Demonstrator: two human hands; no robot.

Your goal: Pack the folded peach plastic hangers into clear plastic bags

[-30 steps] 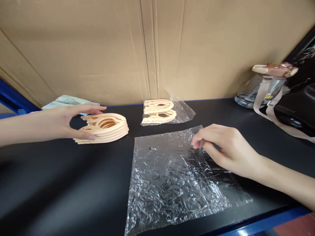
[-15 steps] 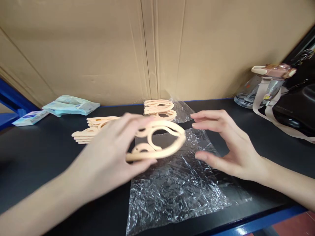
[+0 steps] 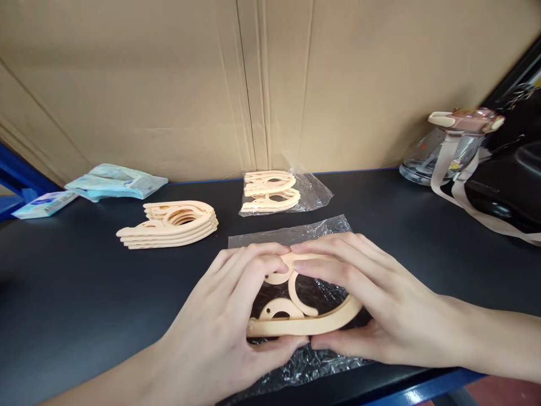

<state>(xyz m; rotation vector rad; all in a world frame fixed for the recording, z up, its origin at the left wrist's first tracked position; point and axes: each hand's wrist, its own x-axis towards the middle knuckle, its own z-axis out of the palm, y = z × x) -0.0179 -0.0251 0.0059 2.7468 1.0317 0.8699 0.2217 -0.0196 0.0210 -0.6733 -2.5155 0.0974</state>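
A peach folding hanger (image 3: 333,320), folded into a loop, is gripped from both sides above a clear plastic bag (image 3: 291,232). My left hand (image 3: 236,310) is closed round its left end, thumb along the near edge and fingers over the far edge. Round the right end curls my right hand (image 3: 372,293), its thumb on the near edge too. The fingertips of both hands almost meet at the top. The hands cover much of the crinkled bag, which lies on the black table (image 3: 84,304).
Several folded hangers (image 3: 186,225) are stacked at the left. Behind, a bagged set of hangers (image 3: 273,192) lies near the cardboard wall (image 3: 169,84). Tissue packs (image 3: 116,183) sit at the far left. At the right stand a strapped water bottle (image 3: 448,146) and a black bag (image 3: 515,175).
The hanger has come down and nearer, lower over the plastic bag. My right hand, open and apart before, has moved left and taken hold of its right side.
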